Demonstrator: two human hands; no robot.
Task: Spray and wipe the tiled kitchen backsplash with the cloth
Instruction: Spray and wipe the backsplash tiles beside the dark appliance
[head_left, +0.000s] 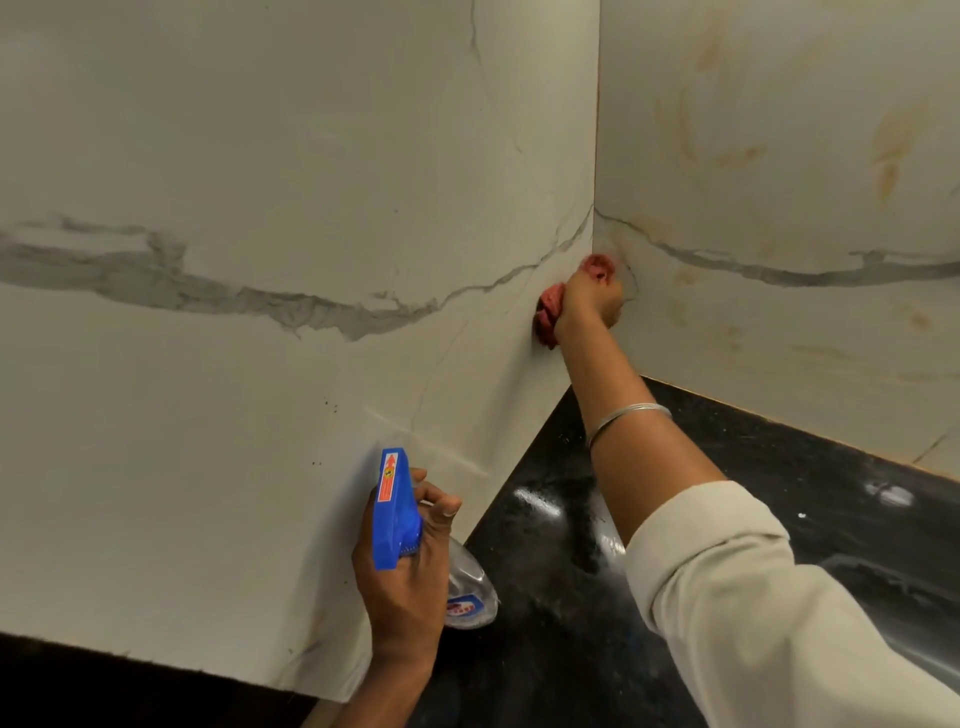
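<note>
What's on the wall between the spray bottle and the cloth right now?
Only bare marble-look tile with faint streaks in the head view; nothing lies between the spray bottle and the cloth.

The backsplash (260, 182) is smooth marble-look tile with a soft sheen. The countertop (753, 467) is glossy black speckled stone. The cloth (545, 317) looks fuzzy; the spray bottle (462, 577) is clear plastic.

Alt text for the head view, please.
A right hand presses a red cloth against the marble-look backsplash near its corner, while the left hand holds a blue-topped spray bottle above a black countertop.
</note>
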